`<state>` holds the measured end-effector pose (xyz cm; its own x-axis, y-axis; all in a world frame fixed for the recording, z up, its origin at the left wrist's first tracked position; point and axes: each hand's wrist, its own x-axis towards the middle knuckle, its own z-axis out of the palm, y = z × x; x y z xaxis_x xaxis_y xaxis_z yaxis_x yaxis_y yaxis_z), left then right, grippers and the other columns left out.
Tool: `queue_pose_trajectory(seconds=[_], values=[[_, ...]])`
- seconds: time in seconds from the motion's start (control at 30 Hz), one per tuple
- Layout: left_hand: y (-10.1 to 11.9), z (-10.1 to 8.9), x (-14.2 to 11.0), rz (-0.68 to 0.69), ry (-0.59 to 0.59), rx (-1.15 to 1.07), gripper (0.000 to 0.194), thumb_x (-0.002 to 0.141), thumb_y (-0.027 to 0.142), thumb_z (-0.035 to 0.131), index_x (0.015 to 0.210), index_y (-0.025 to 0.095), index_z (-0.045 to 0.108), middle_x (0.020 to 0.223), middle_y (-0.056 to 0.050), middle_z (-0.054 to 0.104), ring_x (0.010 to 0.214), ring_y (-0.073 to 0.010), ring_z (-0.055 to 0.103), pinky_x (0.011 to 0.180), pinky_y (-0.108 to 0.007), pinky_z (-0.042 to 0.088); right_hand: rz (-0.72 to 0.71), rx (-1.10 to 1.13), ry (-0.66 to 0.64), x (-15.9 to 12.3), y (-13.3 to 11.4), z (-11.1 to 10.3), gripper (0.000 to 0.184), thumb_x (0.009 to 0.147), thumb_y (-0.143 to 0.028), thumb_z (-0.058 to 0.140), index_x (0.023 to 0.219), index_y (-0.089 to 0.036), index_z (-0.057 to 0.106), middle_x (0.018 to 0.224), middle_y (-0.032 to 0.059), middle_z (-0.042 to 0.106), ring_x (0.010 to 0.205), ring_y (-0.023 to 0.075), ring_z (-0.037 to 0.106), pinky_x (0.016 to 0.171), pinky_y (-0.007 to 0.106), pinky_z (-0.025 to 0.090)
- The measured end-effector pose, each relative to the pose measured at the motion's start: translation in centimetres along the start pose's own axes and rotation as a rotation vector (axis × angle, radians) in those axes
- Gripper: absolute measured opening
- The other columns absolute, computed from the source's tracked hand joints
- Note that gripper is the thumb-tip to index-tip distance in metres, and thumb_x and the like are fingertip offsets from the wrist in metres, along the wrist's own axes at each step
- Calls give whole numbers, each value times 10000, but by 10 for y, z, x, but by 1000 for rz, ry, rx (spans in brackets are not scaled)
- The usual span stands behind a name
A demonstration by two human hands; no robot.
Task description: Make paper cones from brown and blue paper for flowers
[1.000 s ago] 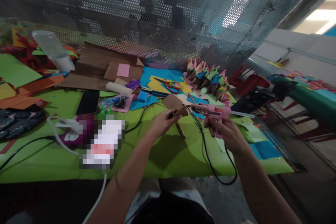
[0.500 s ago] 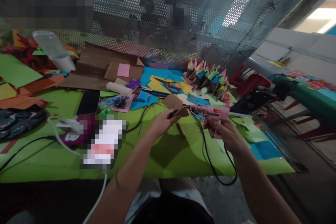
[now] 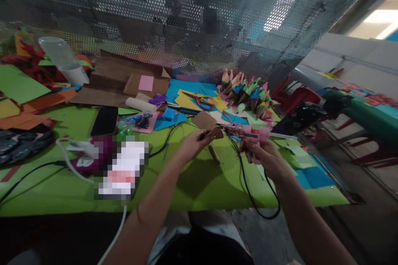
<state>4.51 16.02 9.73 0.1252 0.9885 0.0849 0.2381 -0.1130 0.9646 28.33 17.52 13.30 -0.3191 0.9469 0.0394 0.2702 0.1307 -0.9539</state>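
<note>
A pink hot glue gun point(image 3: 253, 132) is in the grip of my right hand point(image 3: 264, 155), its nozzle pointing left. My left hand point(image 3: 194, 144) pinches a small curled piece of brown paper point(image 3: 217, 133), and the nozzle tip is right at that piece; whether they touch I cannot tell. Just beyond my left fingers shows a rounded brown paper piece point(image 3: 205, 120). From the glue gun a black cord point(image 3: 244, 178) loops down past the table's front edge. A thin pencil-like stick point(image 3: 214, 154) lies below my left hand.
Red-handled scissors point(image 3: 203, 101) rest on yellow and blue paper. Behind stand several small paper flowers in brown cones point(image 3: 248, 91). Left are a black phone point(image 3: 105, 121), a purple power strip point(image 3: 90, 161), brown paper point(image 3: 115, 76) and a clear bottle point(image 3: 64, 60). A perforated metal screen point(image 3: 149, 29) backs the green table.
The glue gun has shifted slightly left along the brown paper, with my right hand following. My left hand stays almost still.
</note>
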Motion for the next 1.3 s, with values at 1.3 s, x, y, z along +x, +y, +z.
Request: queue_pose_trajectory(seconds=[1.3], values=[[5,0,-3,42,0,14,443,905,519,535,1058,168,760,835,-29,690,829,-198,604,681,-245,433,33,-33,-18,-1,6,3,655,659,-824,696,715,-172,690,594,33,601,485,117,441,451,260,333]])
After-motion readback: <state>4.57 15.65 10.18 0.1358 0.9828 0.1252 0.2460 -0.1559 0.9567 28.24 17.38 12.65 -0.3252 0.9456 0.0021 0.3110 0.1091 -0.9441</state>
